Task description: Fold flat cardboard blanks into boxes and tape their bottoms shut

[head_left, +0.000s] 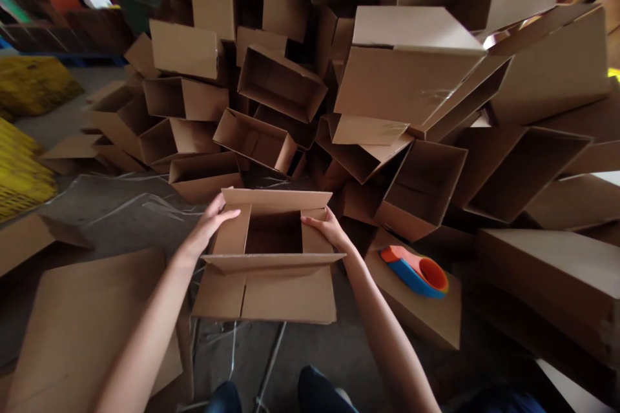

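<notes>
A brown cardboard box [289, 290] is held in front of me at both ends. Its two short flaps are folded inward, while the long flaps stand out along the near and far edges, leaving a dark gap in the middle. My left hand [209, 227] grips the left end, thumb lying over the short flap. At the right end my right hand [328, 230] does the same, its thumb on the other short flap. To the right, an orange and blue tape dispenser [416, 271] lies on a closed carton [443, 319].
A high heap of open cardboard boxes [278, 87] fills the space ahead and to the right. Flat cardboard [92, 322] lies at the lower left. White strapping [155, 203] is strewn on the floor. Yellow crates [24, 168] stand at the far left.
</notes>
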The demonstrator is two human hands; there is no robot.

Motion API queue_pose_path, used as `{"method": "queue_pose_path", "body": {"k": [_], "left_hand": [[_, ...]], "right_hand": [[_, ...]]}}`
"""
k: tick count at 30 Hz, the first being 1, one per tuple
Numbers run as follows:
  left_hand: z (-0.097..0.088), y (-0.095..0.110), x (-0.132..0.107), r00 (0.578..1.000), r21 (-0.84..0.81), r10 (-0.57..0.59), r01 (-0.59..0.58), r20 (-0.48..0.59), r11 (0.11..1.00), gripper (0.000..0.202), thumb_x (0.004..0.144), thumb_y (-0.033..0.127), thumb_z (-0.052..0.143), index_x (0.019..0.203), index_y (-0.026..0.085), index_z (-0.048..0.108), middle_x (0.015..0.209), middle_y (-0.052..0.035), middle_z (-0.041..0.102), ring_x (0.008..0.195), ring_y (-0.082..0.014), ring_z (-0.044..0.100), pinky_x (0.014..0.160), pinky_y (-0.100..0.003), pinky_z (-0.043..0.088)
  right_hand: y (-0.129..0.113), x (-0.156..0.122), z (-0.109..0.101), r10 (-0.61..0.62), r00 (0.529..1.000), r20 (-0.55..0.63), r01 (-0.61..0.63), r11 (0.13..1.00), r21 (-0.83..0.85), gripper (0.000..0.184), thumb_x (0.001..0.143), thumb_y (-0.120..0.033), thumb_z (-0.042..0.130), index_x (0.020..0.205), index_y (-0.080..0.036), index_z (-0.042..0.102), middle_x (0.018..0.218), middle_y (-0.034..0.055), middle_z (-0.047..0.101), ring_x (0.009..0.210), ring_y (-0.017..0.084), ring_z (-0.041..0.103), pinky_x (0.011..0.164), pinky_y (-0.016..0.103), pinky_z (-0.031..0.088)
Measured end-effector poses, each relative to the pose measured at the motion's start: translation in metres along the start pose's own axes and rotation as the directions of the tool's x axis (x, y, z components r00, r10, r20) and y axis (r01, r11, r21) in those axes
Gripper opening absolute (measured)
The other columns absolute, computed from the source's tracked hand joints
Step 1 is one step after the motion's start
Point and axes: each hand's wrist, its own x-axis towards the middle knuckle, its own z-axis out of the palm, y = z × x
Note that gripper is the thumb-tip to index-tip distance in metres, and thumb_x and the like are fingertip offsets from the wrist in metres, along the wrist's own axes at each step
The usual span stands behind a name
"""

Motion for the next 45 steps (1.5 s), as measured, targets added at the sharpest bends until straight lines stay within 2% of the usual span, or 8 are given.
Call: {"method": "queue_pose_path", "body": {"k": [4, 10, 13, 17, 23, 32, 39, 45], "left_hand": [[0.006, -0.010, 0.001, 0.998, -0.056, -0.041, 0.043, 0.046, 0.997, 0.054, 0.065, 0.039, 0.081, 0.113, 0.021, 0.066, 0.110, -0.0066, 0.077, 0.098, -0.0301, 0.072, 0.078, -0.035, 0.056], [0.004, -0.018, 0.001, 0.999, -0.076, -0.031, 0.034, 0.041, 0.997, 0.051, 0.066, 0.038, 0.080, 0.113, 0.023, 0.065, 0.103, -0.0024, 0.077, 0.084, -0.0236, 0.071, 0.070, -0.030, 0.052], [0.004, -0.018, 0.002, 0.999, -0.072, -0.026, 0.028, 0.028, 0.997, 0.053, 0.065, 0.038, 0.079, 0.113, 0.022, 0.065, 0.098, -0.0006, 0.076, 0.080, -0.0224, 0.069, 0.069, -0.029, 0.050], [0.006, -0.018, 0.003, 1.000, -0.083, 0.008, -0.007, 0.012, 0.997, 0.048, 0.064, 0.036, 0.079, 0.108, 0.022, 0.065, 0.096, 0.0002, 0.075, 0.080, -0.0211, 0.068, 0.071, -0.028, 0.049], [0.007, -0.021, 0.003, 1.000, -0.083, 0.010, -0.011, -0.013, 0.996, 0.049, 0.062, 0.036, 0.080, 0.107, 0.022, 0.065, 0.098, -0.0008, 0.075, 0.082, -0.0229, 0.068, 0.072, -0.030, 0.049], [0.008, -0.022, 0.009, 0.998, -0.099, 0.062, -0.064, -0.021, 0.993, 0.047, 0.062, 0.029, 0.077, 0.106, 0.023, 0.062, 0.101, -0.0003, 0.074, 0.091, -0.0226, 0.068, 0.080, -0.030, 0.050], [0.009, -0.020, 0.008, 0.998, -0.134, 0.066, -0.067, -0.013, 0.989, 0.052, 0.061, 0.025, 0.077, 0.111, 0.022, 0.063, 0.106, -0.0009, 0.076, 0.095, -0.0229, 0.069, 0.083, -0.030, 0.051], [0.009, -0.020, 0.008, 0.999, -0.154, 0.049, -0.051, -0.014, 0.987, 0.049, 0.061, 0.026, 0.078, 0.107, 0.022, 0.063, 0.100, 0.0000, 0.076, 0.088, -0.0208, 0.069, 0.076, -0.028, 0.049]], "right_hand": [[0.002, 0.000, 0.000, -0.117, 0.993, -0.021, 0.117, 0.993, 0.014, 0.076, 0.058, -0.041, 0.089, 0.124, -0.026, 0.056, 0.110, 0.0033, 0.069, 0.104, 0.023, 0.066, 0.096, 0.038, 0.054], [-0.002, -0.001, -0.002, -0.399, 0.916, -0.032, 0.396, 0.916, -0.067, 0.085, 0.072, -0.045, 0.082, 0.145, -0.035, 0.040, 0.132, 0.0024, 0.060, 0.128, 0.021, 0.054, 0.112, 0.037, 0.043], [-0.003, -0.001, -0.003, -0.425, 0.905, -0.009, 0.422, 0.901, -0.099, 0.072, 0.075, -0.047, 0.080, 0.138, -0.032, 0.048, 0.128, 0.0038, 0.062, 0.122, 0.022, 0.057, 0.109, 0.037, 0.044], [-0.001, 0.000, -0.001, -0.451, 0.891, -0.048, 0.444, 0.889, -0.113, 0.045, 0.077, -0.049, 0.078, 0.110, -0.029, 0.054, 0.103, 0.0014, 0.064, 0.102, 0.020, 0.061, 0.097, 0.034, 0.049], [-0.001, -0.002, -0.001, -0.460, 0.881, -0.107, 0.426, 0.872, -0.241, 0.038, 0.083, -0.060, 0.067, 0.084, -0.027, 0.048, 0.080, -0.0031, 0.054, 0.077, 0.016, 0.052, 0.078, 0.028, 0.048], [-0.014, 0.008, -0.001, -0.417, 0.896, -0.155, 0.354, 0.879, -0.318, 0.050, 0.088, -0.073, 0.046, 0.071, -0.027, 0.049, 0.073, 0.0007, 0.051, 0.083, 0.023, 0.052, 0.082, 0.034, 0.045], [-0.024, 0.010, 0.010, -0.200, 0.960, -0.195, 0.175, 0.975, -0.139, 0.045, 0.083, -0.069, 0.051, 0.076, -0.025, 0.057, 0.085, 0.0022, 0.063, 0.101, 0.026, 0.056, 0.089, 0.034, 0.044], [-0.015, 0.012, 0.006, -0.209, 0.964, -0.163, 0.208, 0.978, -0.018, 0.039, 0.080, -0.065, 0.054, 0.084, -0.026, 0.060, 0.093, -0.0002, 0.066, 0.109, 0.025, 0.057, 0.100, 0.035, 0.044]]}}
